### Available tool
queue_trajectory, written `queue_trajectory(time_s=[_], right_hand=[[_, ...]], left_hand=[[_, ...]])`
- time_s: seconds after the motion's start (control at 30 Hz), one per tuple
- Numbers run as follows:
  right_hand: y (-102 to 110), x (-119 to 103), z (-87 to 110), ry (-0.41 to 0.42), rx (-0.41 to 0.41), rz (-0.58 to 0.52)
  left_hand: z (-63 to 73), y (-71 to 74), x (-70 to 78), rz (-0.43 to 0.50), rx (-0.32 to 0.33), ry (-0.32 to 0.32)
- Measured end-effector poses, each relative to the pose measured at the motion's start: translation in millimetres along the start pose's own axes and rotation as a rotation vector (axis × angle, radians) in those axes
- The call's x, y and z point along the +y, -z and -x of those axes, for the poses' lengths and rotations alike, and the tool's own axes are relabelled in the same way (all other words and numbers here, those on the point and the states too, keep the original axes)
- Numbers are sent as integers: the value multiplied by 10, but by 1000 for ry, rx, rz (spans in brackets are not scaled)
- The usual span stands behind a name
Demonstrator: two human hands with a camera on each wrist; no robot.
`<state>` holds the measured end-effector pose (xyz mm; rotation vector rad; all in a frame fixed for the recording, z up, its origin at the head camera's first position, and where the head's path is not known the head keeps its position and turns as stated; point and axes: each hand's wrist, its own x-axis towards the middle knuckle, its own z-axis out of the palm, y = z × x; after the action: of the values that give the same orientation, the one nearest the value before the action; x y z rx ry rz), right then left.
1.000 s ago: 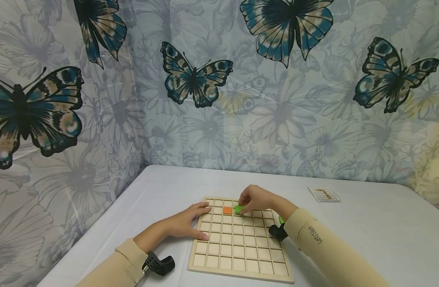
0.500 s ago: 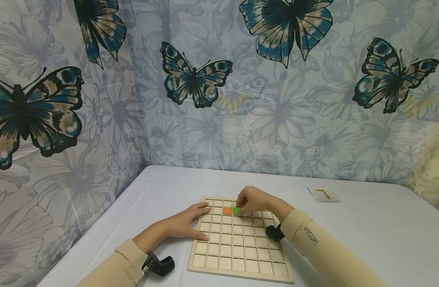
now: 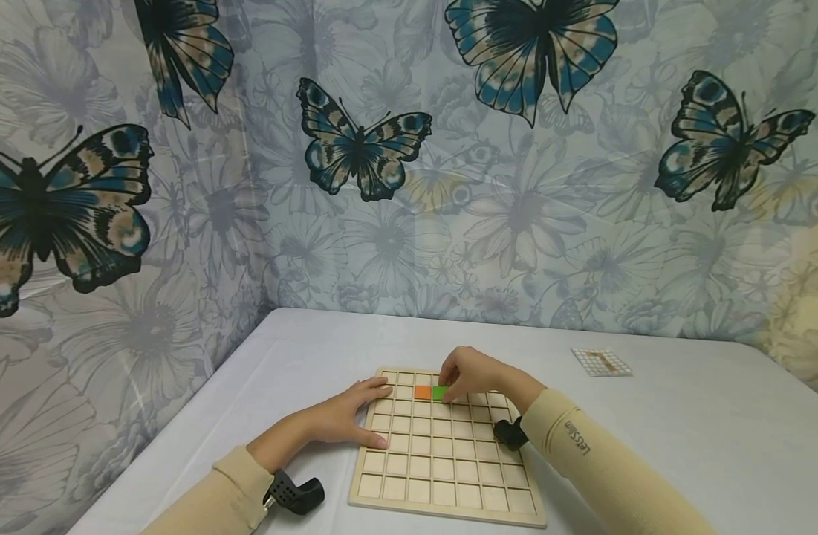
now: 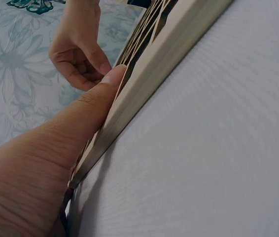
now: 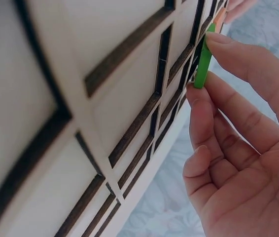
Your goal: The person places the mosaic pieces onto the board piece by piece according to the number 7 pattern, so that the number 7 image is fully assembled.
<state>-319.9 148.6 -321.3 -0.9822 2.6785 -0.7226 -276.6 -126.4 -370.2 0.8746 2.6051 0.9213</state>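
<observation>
A pale wooden grid board (image 3: 422, 467) lies on the white table. My left hand (image 3: 342, 417) rests on its left edge with fingers and thumb spread; in the left wrist view the thumb (image 4: 92, 103) lies along the rim. Toward the far side, my right hand (image 3: 474, 370) pinches a green square tile (image 3: 438, 393) between thumb and fingers. That tile sits at a grid cell just right of an orange square tile (image 3: 423, 392). In the right wrist view the green tile (image 5: 204, 61) appears edge-on and slightly raised; its seating in the cell is partly hidden.
A small card with a printed grid (image 3: 601, 362) lies on the table at the back right. Black wrist cameras (image 3: 300, 496) are strapped at both cuffs. A butterfly-patterned cloth (image 3: 395, 245) hangs behind the table (image 3: 683, 423).
My right hand has moved slightly left with the green tile, bringing it up beside the orange one. My left hand has kept its place on the board's edge.
</observation>
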Motion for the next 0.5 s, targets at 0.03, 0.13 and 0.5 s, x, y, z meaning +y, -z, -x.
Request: queue_trajectory(time_s=[0.03, 0.13, 0.5], right_hand=[[1, 4, -4, -2, -2, 1], [15, 12, -7, -2, -9, 5], [101, 75, 120, -36, 31, -59]], left_hand=[[1, 1, -1, 0, 0, -1], [2, -1, -11, 0, 1, -6], [-8, -9, -20, 1, 3, -14]])
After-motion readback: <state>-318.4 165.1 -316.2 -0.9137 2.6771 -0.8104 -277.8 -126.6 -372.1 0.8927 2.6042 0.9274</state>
